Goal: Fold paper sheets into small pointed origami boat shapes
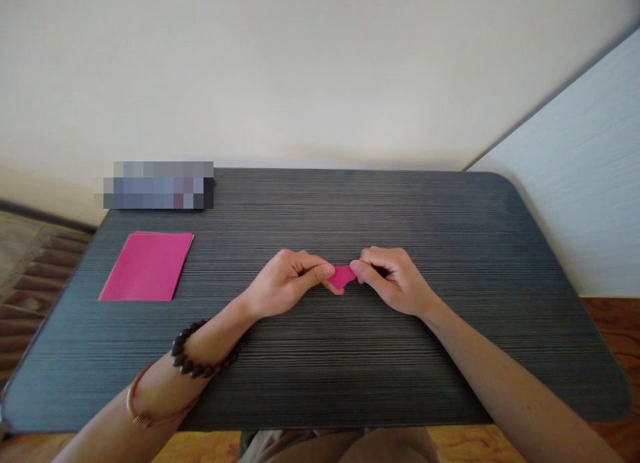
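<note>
A small folded piece of pink paper (343,276) is stretched between my two hands, over the middle of the table. My left hand (293,281) pinches its left end between thumb and fingers. At the other end, the thumb and fingers of my right hand (393,277) are closed on the paper. Its lower edge comes down to a point, and my fingers cover both ends. To the left lies a stack of square pink paper sheets (147,267), apart from my hands.
The dark, finely striped table (320,369) has rounded corners and stands against a pale wall (320,69). A pixelated object (157,186) sits at its back left corner. A light panel (590,169) rises on the right. Pleated brown fabric (50,269) hangs beyond the left edge.
</note>
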The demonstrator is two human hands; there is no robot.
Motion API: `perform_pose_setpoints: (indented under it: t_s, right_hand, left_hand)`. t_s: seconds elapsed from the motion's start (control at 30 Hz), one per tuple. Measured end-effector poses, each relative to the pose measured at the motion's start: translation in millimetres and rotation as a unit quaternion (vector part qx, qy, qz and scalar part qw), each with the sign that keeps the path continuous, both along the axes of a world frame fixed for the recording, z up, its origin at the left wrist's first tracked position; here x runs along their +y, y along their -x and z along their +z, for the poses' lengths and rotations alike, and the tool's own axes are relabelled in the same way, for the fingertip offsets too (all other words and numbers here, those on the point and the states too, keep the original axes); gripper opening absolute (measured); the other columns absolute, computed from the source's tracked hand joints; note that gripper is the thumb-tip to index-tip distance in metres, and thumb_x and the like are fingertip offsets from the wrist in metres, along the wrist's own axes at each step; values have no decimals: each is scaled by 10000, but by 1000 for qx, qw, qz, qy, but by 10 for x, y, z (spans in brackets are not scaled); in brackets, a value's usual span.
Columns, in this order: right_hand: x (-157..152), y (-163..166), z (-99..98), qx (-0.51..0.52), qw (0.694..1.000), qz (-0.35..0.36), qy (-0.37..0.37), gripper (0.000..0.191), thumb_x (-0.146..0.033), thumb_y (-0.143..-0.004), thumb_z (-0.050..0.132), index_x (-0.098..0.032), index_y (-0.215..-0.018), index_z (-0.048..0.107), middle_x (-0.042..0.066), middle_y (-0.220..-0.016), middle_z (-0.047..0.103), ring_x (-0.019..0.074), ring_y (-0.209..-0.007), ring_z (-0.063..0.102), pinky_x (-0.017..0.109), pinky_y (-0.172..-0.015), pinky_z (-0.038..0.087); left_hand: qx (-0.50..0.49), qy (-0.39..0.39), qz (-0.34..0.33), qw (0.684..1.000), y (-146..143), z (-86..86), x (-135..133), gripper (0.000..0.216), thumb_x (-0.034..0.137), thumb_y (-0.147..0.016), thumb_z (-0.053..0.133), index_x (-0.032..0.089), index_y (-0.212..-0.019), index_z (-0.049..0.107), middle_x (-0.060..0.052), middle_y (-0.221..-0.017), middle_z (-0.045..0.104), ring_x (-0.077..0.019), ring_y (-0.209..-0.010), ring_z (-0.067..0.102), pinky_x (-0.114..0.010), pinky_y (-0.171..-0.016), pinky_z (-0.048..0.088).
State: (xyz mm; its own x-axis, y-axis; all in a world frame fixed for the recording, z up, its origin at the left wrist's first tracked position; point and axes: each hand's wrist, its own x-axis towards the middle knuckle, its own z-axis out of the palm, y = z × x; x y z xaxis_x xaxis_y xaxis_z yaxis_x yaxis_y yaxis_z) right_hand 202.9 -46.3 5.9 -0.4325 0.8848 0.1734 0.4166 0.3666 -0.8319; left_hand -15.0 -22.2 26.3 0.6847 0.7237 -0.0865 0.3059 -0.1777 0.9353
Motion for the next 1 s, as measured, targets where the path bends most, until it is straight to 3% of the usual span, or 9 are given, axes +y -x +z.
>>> perform_pose_setpoints:
  t_s: [0.23,0.37,0.47,0.6,0.73,0.8,1.0]
  right_hand:
    - [-2,8,11,15,1000,-9,2,349,-320,-918,484,-169,-608,539,-39,-551,516,75,-531,455,245,-593,336]
    - [-4,-6,3,36,998,-36,32,359,-334,-917,482,-167,-607,549,-38,-548,528,71,-514,458,235,-547,331]
    - [-13,-8,-7,51,995,-59,58,381,-353,-922,468,-169,-597,543,-52,-501,473,63,-460,400,234,-487,296]
    - [-21,14,-9,37,997,-60,40,366,-333,-925,465,-169,-608,544,-48,-516,460,67,-480,407,239,-507,308]
    - [-17,43,-3,21,997,-71,-28,152,-279,-902,512,-163,-870,605,-7,-724,557,90,-612,471,248,-581,364]
    - [-11,45,-4,28,996,-63,-50,144,-268,-888,537,-166,-969,599,18,-827,579,101,-674,491,255,-620,393]
    - [5,30,-25,27,997,-37,-65,143,-288,-855,602,-189,-955,628,28,-911,575,98,-693,497,265,-648,418]
  left_hand:
    - [-15,39,18,999,-8,-2,-8,312,312,-917,495,155,-823,748,-34,-809,734,-146,-789,659,-229,-774,474]
    - [-12,35,61,997,-15,-63,-31,290,350,-890,540,174,-1069,685,-31,-858,723,-151,-802,649,-241,-739,486]
    - [-48,31,85,995,0,-138,-38,467,337,-792,677,215,-1230,575,-27,-925,706,-139,-766,633,-254,-734,493]
    - [-84,32,107,990,16,-188,-29,339,310,-752,720,192,-1062,653,-47,-1011,684,-150,-827,632,-281,-801,494]
    - [-85,46,122,988,10,-186,-19,299,306,-771,700,189,-1043,655,-44,-1001,686,-160,-861,635,-286,-808,496]
    - [-90,54,126,986,7,-185,-15,300,304,-777,693,190,-1051,651,-44,-1010,684,-158,-865,637,-287,-812,497]
    - [-107,95,124,982,12,-186,-2,319,286,-769,705,178,-1060,632,-44,-975,684,-150,-844,641,-281,-805,499]
